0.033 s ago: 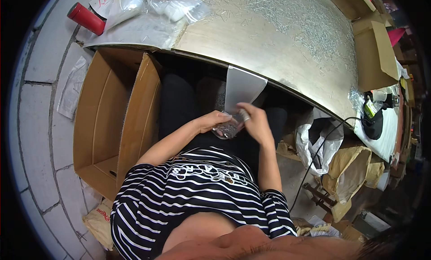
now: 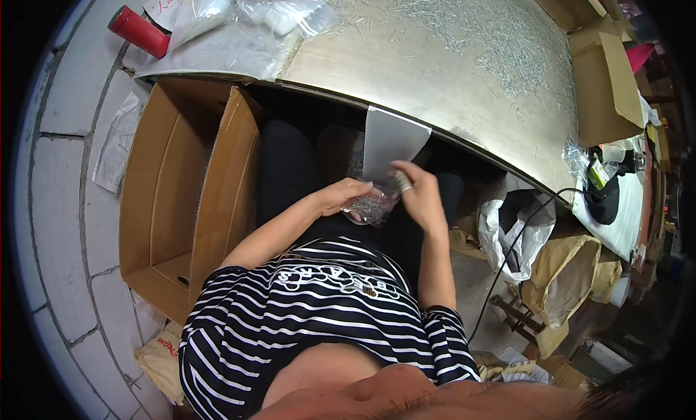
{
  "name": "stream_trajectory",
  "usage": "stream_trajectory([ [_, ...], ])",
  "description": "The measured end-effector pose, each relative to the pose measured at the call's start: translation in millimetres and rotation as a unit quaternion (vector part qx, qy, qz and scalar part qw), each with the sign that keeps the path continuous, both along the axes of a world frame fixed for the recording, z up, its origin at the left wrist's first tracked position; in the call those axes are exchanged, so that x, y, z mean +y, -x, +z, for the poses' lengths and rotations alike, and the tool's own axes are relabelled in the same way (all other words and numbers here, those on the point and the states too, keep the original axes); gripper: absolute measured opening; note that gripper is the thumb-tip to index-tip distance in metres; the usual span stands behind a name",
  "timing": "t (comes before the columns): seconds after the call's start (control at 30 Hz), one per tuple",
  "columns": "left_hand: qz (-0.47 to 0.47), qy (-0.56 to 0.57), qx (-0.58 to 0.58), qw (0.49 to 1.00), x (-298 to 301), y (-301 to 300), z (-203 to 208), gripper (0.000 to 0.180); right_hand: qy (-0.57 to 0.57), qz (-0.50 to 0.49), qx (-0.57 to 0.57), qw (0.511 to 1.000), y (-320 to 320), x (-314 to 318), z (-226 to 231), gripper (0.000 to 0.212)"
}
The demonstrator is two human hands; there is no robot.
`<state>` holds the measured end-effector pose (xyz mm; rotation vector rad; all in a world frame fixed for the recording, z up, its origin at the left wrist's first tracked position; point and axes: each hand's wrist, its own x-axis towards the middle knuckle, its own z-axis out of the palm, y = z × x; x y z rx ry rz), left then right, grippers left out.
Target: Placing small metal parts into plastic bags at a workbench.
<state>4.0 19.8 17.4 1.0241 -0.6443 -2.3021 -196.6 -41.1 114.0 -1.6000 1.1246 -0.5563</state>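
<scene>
- Holding a clear plastic bag (image 2: 372,211) low between the dark-clad thighs (image 2: 285,162), just on the near side of a pale sheet (image 2: 395,138) hanging at the near edge of the counter (image 2: 341,75); probably so placed for a steady, close view of the small metal pieces apparently inside.
- Pinching the bag's left side in the grip of the left hand (image 2: 346,196), between thumb and fingers, likely to stop the thin film slumping.
- Bending the fingers of the right hand (image 2: 422,196) beside the bag's right edge; cannot tell whether pressed on the film or spread just clear.
- Beyond, toward the far right of the counter, scattered loose metal pins (image 2: 507,54).
</scene>
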Motion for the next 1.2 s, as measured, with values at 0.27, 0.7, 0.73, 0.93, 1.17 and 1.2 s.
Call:
stream_trajectory([
  [0.27, 0.08, 0.074, 0.079, 0.991, -21, -3, 58, 0.06, 0.08, 0.021, -0.068, 0.994, 9, -7, 4, 0.029],
  [0.7, 0.158, 0.148, -0.034, 0.976, -28, -1, 63, 0.03, 0.092, -0.025, -0.045, 0.994, 13, -16, 26, 0.034],
  [0.73, 0.162, 0.153, -0.047, 0.974, -28, -1, 63, 0.03, 0.101, -0.04, -0.071, 0.991, 12, -18, 28, 0.031],
  [0.93, 0.145, 0.199, -0.09, 0.965, -30, 2, 63, 0.028, 0.12, -0.076, 0.0, 0.99, -6, -30, 30, 0.02],
  [1.17, 0.142, 0.195, -0.076, 0.968, -32, 2, 64, 0.027, 0.081, -0.047, -0.036, 0.995, -2, -39, 41, 0.008],
  [1.2, 0.144, 0.195, -0.073, 0.967, -32, 2, 64, 0.027, 0.08, -0.046, -0.035, 0.995, 1, -40, 44, 0.008],
])
